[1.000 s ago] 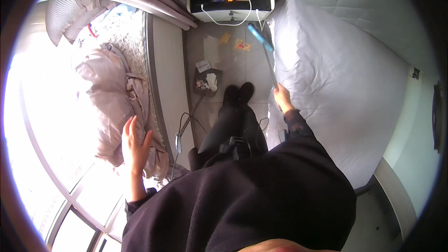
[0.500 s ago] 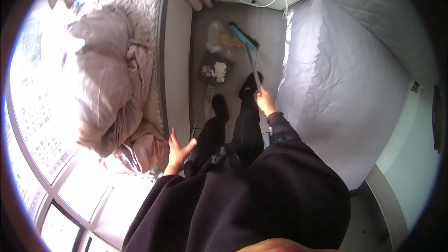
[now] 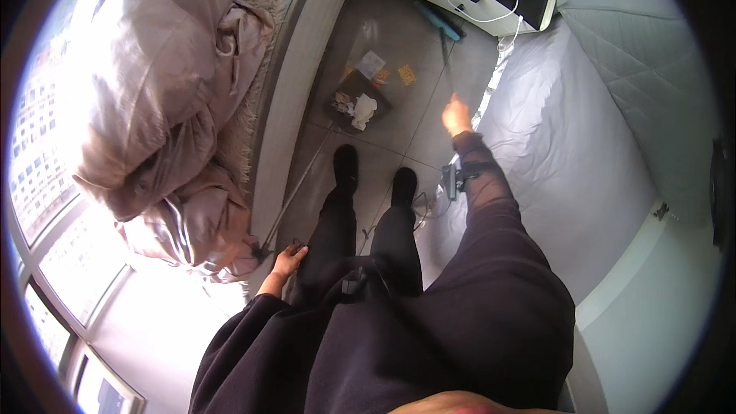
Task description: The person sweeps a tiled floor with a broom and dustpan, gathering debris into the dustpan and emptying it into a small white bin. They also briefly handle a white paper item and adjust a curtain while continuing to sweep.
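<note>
My right hand is closed round the handle of a broom, arm stretched forward. Its blue head lies on the floor in front of the white cabinet. My left hand rests beside my left thigh, holding nothing that I can see, fingers fairly straight and close together. On the floor ahead of my feet sits a dark dustpan with crumpled white tissue and other litter in it. Its long thin handle leans to the left, ending near my left hand. Yellowish crumbs and a clear plastic piece lie just beyond the pan.
A bed with grey bedding borders the floor on the right. To the left runs a raised ledge with a shaggy rug and a heap of pinkish bedding. The white cabinet stands ahead, a white cable hanging over its drawers.
The broom head has moved from the litter away toward the cabinet, with my right arm reaching farther out. My left hand has dropped to my thigh, its fingers less spread. The dustpan handle leans farther left.
</note>
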`<state>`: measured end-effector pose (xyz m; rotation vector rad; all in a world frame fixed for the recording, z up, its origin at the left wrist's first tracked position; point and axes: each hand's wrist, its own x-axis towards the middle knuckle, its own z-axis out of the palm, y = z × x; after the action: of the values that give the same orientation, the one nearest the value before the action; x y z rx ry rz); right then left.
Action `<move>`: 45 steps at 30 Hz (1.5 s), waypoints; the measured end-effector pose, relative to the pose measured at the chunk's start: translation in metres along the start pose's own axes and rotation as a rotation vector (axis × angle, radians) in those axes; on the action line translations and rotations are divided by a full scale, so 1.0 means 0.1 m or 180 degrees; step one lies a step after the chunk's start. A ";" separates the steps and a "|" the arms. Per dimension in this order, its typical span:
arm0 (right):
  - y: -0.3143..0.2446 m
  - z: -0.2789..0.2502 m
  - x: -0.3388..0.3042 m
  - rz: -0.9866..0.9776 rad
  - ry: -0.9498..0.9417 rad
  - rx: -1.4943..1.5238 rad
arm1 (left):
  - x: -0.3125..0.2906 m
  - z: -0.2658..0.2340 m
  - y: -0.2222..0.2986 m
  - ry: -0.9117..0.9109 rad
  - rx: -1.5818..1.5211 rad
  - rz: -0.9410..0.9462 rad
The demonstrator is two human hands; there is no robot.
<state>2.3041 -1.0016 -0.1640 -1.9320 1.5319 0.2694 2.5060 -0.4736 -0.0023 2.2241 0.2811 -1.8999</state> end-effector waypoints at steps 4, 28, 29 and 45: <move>0.28 0.36 -0.64 -0.0291 -0.0462 -0.0388 | -0.08 0.50 -0.45 0.0074 -0.0620 -0.0218; 0.54 0.34 -0.76 -0.1496 -0.0495 -0.0689 | 0.61 0.16 -0.91 0.3383 -0.1660 0.1923; 0.61 0.27 -0.88 -0.1719 -0.0331 -0.0485 | 0.64 0.14 -0.96 0.3361 -0.1481 0.1970; 1.02 0.77 -1.36 0.1166 -0.0071 0.1769 | 1.73 -0.22 -1.30 -0.0129 -0.6226 0.2949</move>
<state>2.1865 -0.8584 -0.1872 -1.2152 1.7179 0.0101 2.5184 -0.3398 -0.1739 0.6179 0.5636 -0.4151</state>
